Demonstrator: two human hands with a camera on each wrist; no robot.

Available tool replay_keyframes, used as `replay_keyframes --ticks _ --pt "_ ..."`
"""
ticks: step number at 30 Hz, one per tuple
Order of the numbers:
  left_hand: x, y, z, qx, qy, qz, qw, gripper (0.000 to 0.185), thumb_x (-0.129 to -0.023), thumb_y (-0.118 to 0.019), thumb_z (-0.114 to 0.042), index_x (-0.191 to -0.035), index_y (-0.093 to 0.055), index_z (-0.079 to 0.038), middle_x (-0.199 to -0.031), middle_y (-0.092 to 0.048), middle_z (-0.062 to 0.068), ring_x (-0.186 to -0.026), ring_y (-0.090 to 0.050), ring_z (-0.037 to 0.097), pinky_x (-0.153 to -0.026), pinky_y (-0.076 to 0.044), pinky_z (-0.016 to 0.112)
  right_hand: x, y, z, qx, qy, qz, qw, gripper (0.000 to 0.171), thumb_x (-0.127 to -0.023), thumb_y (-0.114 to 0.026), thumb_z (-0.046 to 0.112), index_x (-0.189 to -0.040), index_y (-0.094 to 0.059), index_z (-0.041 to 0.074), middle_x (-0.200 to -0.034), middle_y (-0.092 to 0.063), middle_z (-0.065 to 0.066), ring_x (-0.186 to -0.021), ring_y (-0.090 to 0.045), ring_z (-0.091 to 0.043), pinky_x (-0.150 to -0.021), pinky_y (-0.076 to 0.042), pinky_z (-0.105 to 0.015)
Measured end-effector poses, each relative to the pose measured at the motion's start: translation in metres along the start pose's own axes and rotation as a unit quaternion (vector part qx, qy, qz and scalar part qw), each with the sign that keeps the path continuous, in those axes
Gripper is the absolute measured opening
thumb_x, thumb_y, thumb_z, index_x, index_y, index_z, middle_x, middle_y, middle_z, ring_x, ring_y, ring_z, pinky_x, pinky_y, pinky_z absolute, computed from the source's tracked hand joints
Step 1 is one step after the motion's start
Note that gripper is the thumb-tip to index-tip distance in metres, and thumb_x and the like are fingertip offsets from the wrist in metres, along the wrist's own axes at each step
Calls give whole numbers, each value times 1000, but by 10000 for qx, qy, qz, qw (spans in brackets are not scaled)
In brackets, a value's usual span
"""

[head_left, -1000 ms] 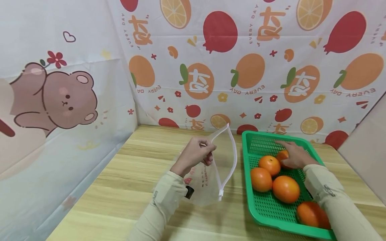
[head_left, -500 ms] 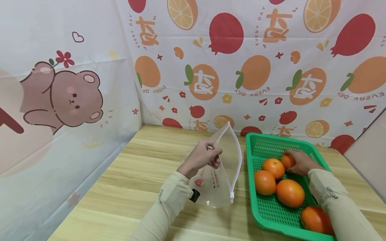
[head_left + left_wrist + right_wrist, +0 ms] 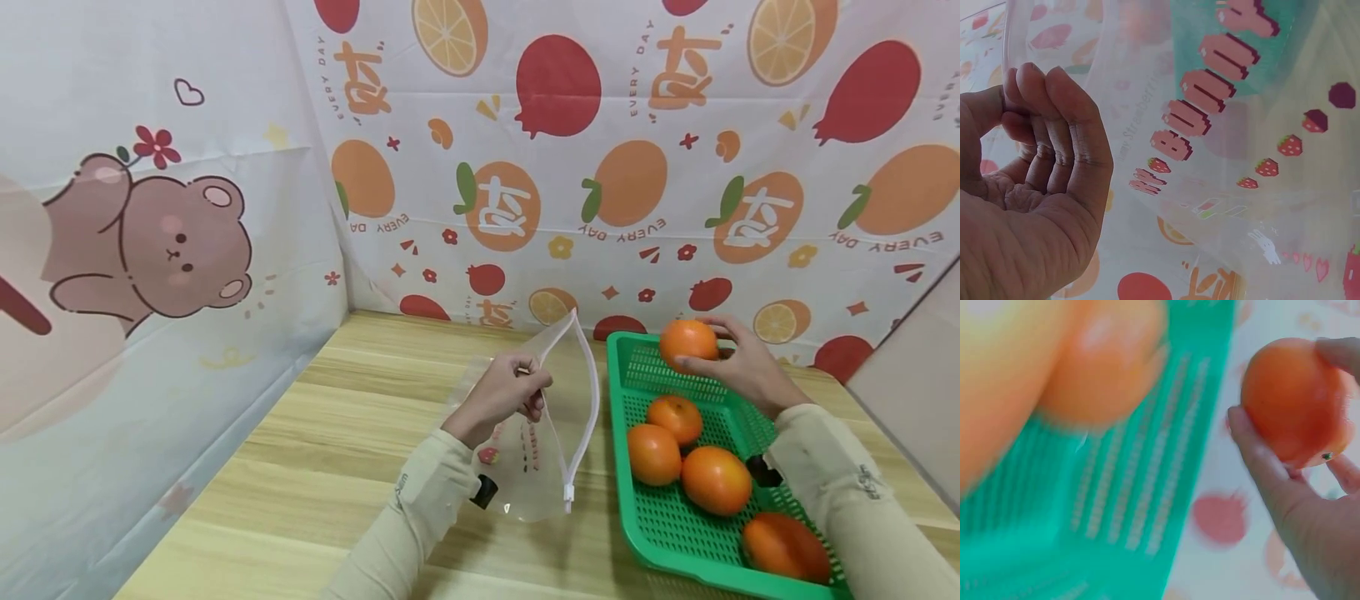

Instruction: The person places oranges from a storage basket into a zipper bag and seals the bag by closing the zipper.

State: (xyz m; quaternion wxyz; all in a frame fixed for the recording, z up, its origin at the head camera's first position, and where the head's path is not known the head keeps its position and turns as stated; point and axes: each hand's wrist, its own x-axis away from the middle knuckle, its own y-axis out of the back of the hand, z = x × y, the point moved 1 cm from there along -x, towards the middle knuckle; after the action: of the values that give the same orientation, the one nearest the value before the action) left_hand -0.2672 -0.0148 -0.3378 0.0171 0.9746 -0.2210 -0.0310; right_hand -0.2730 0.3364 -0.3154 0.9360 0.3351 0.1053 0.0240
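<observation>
fingers of the right hand (image 3: 738,367) curl round an orange (image 3: 688,342), holding it clear above the far end of the tray (image 3: 652,533). the left hand (image 3: 498,396) pinches one lip of the bag (image 3: 536,467) near its white zip (image 3: 588,400), fingers closed on the plastic, so the mouth gapes toward the tray. the bag's lower end seems to rest on the table (image 3: 337,450), just left of the tray.

below the right hand, four more oranges lie in the tray: two close under the lifted one, one nearer the wrist, one by the sleeve. a fruit-print cloth (image 3: 600,167) hangs behind both hands, and a bear print is far to the left of the left hand.

risks, as i judge them: the bag is held by one lip only, so the mouth is narrow and limp; the orange could catch the zip edge and roll off onto the table. the thin film could also slip from the pinch once the fruit's weight lands in it. the hold on the orange looks like fingertips rather than palm, so a quick swing could loosen it.

the right wrist view shows the orange (image 3: 1294,400) cradled between thumb and fingers with its small stem dot, which the head view cannot resolve. the left wrist view shows the fingers (image 3: 1060,137) folded over the plastic and pink lettering with strawberries on the bag (image 3: 1222,156). only the head view shows both hands and the gap between them.
</observation>
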Motion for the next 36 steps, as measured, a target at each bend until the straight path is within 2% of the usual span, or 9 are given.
replay_keyframes --ticks 2,4,9,11,16,22,26,30,36 --pt "0 -1 1 13 40 -10 10000 23 -94 -58 -6 -72 -52 -5 -61 -57 5 -53 -56 14 -55 -55 28 -1 -10 19 -633 69 64 9980 66 -96 -72 27 -150 -36 13 -138 -48 -17 -114 -59 -28 -81 -56 -31" --pt "0 -1 1 14 65 -11 10000 24 -94 -58 -6 -71 -52 -5 -61 -57 5 -53 -56 14 -55 -55 28 -1 -20 38 -1570 175 284 9870 62 -97 -70 19 -150 -37 16 -136 -50 -13 -113 -61 -22 -86 -57 -30" --pt "2 -4 0 -9 55 26 10000 23 -95 -59 -7 -72 -52 -5 -63 -58 7 -54 -56 15 -56 -56 29 0 -46 71 -3395 266 1263 9317 64 -98 -63 1 -153 -34 17 -142 -48 -12 -119 -59 -22 -97 -53 -36" --pt "2 -5 -1 -30 56 53 10000 22 -95 -59 -8 -73 -53 -5 -64 -57 7 -55 -56 16 -57 -56 30 1 -55 78 -3420 346 1592 9255 65 -98 -62 -1 -154 -34 15 -145 -47 -12 -122 -57 -25 -99 -52 -38" --pt "1 -6 -1 -140 100 116 9998 21 -95 -59 -10 -75 -54 -5 -64 -56 6 -54 -56 15 -58 -57 28 1 -73 87 -2610 473 1813 9470 66 -94 -71 7 -152 -40 15 -148 -47 -13 -128 -54 -30 -99 -51 -44" --pt "1 -7 -3 -195 45 282 9994 24 -97 -59 -10 -74 -53 -6 -64 -57 5 -54 -55 15 -57 -57 28 -3 -82 88 -1617 501 1585 9727 70 -88 -80 14 -147 -45 12 -143 -49 -14 -122 -56 -36 -96 -53 -49" --pt "3 -7 -7 -290 62 494 9983 21 -96 -58 -10 -75 -56 -5 -65 -58 6 -54 -55 16 -57 -58 31 -5 -93 89 -561 690 1449 9854 74 -83 -85 16 -144 -45 5 -139 -51 -20 -116 -59 -38 -93 -56 -47" --pt "4 -7 -10 -383 60 644 9972 19 -97 -56 -10 -79 -56 -4 -66 -59 6 -55 -56 16 -57 -58 30 -7 -108 93 272 1013 1528 9827 74 -81 -85 12 -143 -45 4 -133 -54 -18 -111 -59 -34 -88 -57 -47" --pt "6 -5 -12 -402 -93 753 9963 19 -98 -53 -9 -80 -56 -3 -64 -57 5 -56 -55 16 -56 -54 26 -14 -131 95 1075 1860 1715 9615 58 -80 -84 6 -130 -54 7 -118 -58 -8 -102 -56 -25 -86 -57 -41"
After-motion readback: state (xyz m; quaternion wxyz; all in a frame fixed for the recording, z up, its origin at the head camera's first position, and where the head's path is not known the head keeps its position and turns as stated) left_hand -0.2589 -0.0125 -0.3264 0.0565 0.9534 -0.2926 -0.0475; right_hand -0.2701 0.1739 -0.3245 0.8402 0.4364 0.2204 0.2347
